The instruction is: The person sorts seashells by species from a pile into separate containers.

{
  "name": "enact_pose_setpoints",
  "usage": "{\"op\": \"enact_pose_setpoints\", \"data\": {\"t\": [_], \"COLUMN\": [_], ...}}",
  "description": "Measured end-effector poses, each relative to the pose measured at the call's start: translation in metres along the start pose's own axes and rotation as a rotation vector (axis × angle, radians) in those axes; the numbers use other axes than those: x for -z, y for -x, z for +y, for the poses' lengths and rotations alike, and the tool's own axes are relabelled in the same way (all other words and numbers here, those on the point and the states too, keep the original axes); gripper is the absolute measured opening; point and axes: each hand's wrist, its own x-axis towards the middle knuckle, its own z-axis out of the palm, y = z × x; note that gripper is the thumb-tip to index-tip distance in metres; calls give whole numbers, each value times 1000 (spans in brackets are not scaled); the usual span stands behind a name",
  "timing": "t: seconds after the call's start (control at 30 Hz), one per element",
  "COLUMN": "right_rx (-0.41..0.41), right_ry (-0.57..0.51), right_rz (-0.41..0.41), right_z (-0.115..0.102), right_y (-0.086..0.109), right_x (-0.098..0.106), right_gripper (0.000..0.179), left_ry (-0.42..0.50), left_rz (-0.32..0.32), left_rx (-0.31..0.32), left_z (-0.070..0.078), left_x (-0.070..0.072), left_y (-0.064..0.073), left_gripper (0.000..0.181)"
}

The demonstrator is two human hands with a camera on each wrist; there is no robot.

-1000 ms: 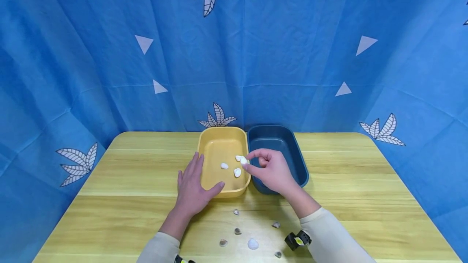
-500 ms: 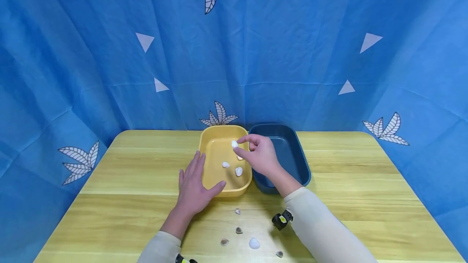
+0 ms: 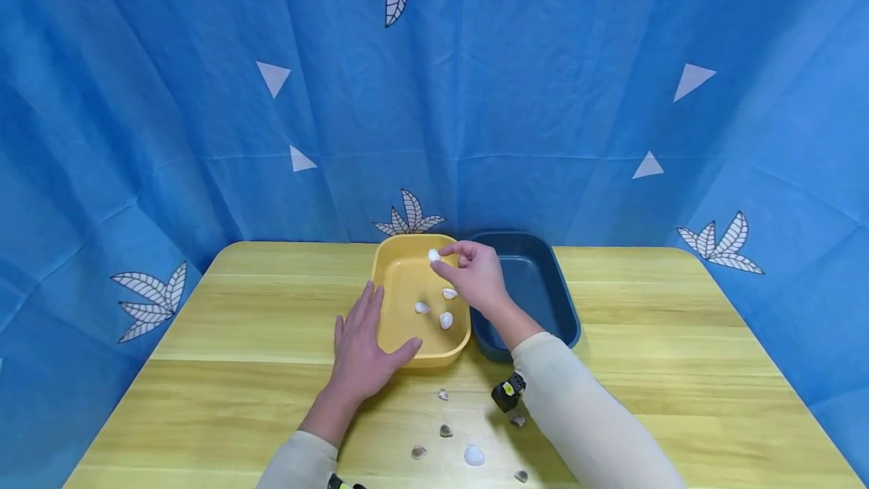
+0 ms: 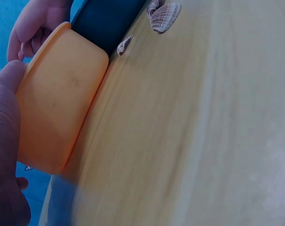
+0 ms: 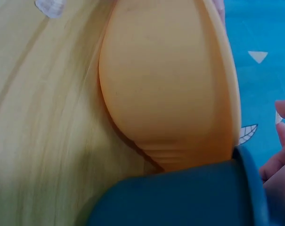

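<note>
Thumb and forefinger of my right hand (image 3: 482, 278) pinch a white seashell (image 3: 433, 255) above the far part of the yellow bin (image 3: 424, 361). The right wrist view catches part of that shell (image 5: 278, 117) between the fingertips. My left hand (image 3: 366, 349) rests at the bin's left side, fingers spread, thumb over the near rim. Inside the bin lie three more white shells, one near the middle (image 3: 422, 308), one nearer the front (image 3: 446, 320) and one by the right wall (image 3: 449, 293). A dark blue bin (image 3: 529, 285) stands against the yellow bin's right side.
On the wooden table (image 3: 652, 338), in front of the bins, several small shells lie scattered, among them a larger white shell (image 3: 474, 455) and a dark one (image 3: 445, 431). A blue patterned curtain (image 3: 516, 96) hangs behind the table's far edge.
My right hand, pinching the shell, has moved from the yellow bin's right side toward its far end and slightly left. The left hand has stayed on the bin.
</note>
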Motion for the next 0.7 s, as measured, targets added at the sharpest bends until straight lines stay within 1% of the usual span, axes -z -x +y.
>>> {"op": "enact_pose_setpoints", "data": {"t": [0.27,0.33,0.5,0.7], "right_rx": [-67,-76,-81,-63], "right_ry": [-16,-24,-13,49], "right_rz": [73,79,66,30], "right_z": [10,11,12,15], "right_y": [-11,-12,-15,-16], "right_x": [-9,-11,-17,-20], "right_gripper": [19,19,19,18], "left_ry": [-8,-6,7,12], "left_rz": [-8,-6,2,-1], "left_rx": [11,4,-8,-10], "left_z": [0,-1,0,0], "left_x": [0,-1,-1,0], "left_y": [0,0,0,0], "left_gripper": [106,106,106,106]}}
